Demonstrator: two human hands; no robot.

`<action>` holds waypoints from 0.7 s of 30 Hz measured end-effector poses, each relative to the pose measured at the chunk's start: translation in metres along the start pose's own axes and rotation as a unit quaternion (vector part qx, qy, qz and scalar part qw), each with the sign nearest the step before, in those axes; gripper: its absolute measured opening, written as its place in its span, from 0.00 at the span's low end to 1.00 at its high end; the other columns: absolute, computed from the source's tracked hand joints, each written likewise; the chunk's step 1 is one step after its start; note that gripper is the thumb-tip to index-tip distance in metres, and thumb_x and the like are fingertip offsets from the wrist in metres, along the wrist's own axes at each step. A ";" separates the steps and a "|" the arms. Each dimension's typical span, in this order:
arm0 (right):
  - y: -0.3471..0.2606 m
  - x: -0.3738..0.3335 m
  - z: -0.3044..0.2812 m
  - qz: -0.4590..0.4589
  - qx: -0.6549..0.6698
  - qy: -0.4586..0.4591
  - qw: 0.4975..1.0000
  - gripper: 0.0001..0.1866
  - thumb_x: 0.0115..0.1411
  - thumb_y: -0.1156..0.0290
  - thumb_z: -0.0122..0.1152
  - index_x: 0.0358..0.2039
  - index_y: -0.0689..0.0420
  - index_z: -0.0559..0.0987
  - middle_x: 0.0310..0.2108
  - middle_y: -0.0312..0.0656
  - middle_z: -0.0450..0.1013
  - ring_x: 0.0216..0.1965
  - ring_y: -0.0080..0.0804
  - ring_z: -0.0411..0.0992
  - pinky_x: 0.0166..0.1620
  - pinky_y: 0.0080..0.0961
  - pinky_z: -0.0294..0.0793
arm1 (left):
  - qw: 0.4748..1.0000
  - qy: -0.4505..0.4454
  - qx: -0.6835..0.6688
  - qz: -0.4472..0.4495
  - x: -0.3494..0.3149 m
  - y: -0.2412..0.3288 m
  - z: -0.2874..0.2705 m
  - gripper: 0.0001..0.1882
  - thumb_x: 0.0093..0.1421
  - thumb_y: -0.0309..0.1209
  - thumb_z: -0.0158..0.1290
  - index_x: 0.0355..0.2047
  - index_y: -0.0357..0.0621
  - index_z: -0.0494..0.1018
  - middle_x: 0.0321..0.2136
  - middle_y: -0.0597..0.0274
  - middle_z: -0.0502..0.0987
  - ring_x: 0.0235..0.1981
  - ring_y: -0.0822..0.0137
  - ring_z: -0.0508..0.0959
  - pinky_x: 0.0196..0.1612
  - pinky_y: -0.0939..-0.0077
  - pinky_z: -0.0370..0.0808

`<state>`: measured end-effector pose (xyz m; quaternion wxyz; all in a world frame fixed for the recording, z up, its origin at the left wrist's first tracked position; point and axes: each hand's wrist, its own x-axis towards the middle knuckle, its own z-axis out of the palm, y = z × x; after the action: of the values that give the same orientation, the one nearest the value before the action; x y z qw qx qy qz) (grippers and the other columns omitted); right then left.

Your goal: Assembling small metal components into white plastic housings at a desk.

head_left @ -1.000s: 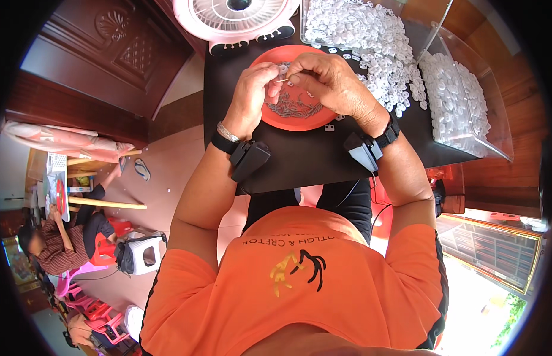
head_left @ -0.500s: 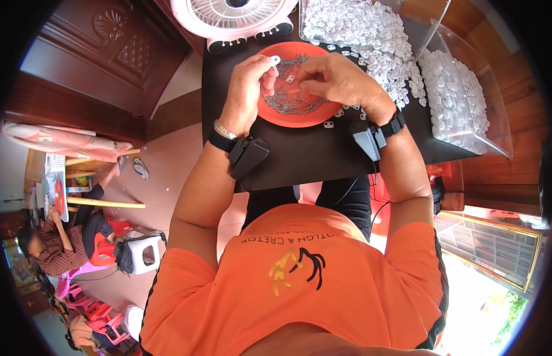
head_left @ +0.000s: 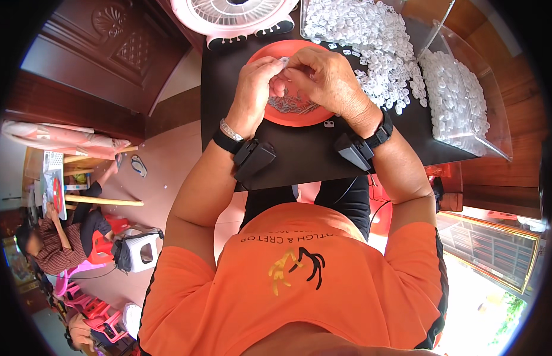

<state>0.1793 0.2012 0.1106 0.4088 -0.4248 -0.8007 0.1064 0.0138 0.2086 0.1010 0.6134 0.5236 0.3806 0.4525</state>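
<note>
My left hand (head_left: 247, 98) pinches a small white plastic piece (head_left: 284, 60) between thumb and forefinger. Against that piece, my right hand (head_left: 335, 80) has its thumb and fingers pressed together; whatever they hold is hidden behind the knuckles. Both hands are over a round red plate (head_left: 305, 122). Small grey metal screws (head_left: 288, 105) lie scattered in the plate, partly covered by my hands.
On the dark table (head_left: 299, 157), loose white pieces (head_left: 386, 80) spill out of a clear bin to the plate's right. Another clear bin (head_left: 457, 101) holds more. A pink fan (head_left: 234, 21) stands behind the plate. Far left, another person (head_left: 62, 252) sits at a separate table.
My right hand has moved up and left from over the plate to meet the white piece in my left hand. The left hand has shifted slightly right.
</note>
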 end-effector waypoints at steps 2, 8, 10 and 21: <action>0.000 0.000 -0.001 -0.013 -0.007 -0.001 1.000 0.07 0.51 0.67 0.59 0.27 0.56 0.76 0.22 0.41 0.75 0.25 0.41 0.74 0.30 0.31 0.73 | 1.000 0.009 0.001 0.008 0.000 -0.001 -0.001 0.12 0.61 0.36 0.45 0.26 0.41 0.71 0.18 0.68 0.69 0.19 0.76 0.68 0.26 0.83 0.64; 0.000 0.006 -0.019 0.082 0.041 -0.073 0.993 0.12 0.58 0.63 0.53 0.26 0.58 0.75 0.17 0.44 0.72 0.22 0.40 0.73 0.28 0.32 0.71 | 0.999 0.005 -0.004 0.038 0.006 -0.008 -0.017 0.13 0.61 0.36 0.44 0.26 0.41 0.71 0.17 0.68 0.68 0.18 0.76 0.66 0.24 0.82 0.63; 0.003 0.006 -0.017 0.096 0.076 -0.089 0.989 0.13 0.58 0.62 0.53 0.26 0.59 0.75 0.17 0.44 0.71 0.21 0.40 0.73 0.27 0.32 0.70 | 0.998 -0.049 -0.012 0.038 0.005 -0.007 -0.020 0.12 0.61 0.36 0.44 0.27 0.41 0.70 0.18 0.69 0.68 0.19 0.77 0.66 0.25 0.83 0.63; 0.014 0.005 -0.006 0.045 0.082 -0.082 0.992 0.15 0.60 0.60 0.52 0.26 0.59 0.75 0.16 0.46 0.68 0.18 0.39 0.68 0.26 0.33 0.66 | 0.990 -0.068 0.096 0.084 0.001 -0.005 -0.003 0.07 0.60 0.32 0.47 0.30 0.41 0.69 0.21 0.69 0.68 0.23 0.79 0.67 0.29 0.85 0.65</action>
<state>0.1909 0.2129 0.1101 0.3705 -0.4151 -0.7999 0.2246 0.0125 0.2105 0.0951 0.5446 0.6394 0.3346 0.4273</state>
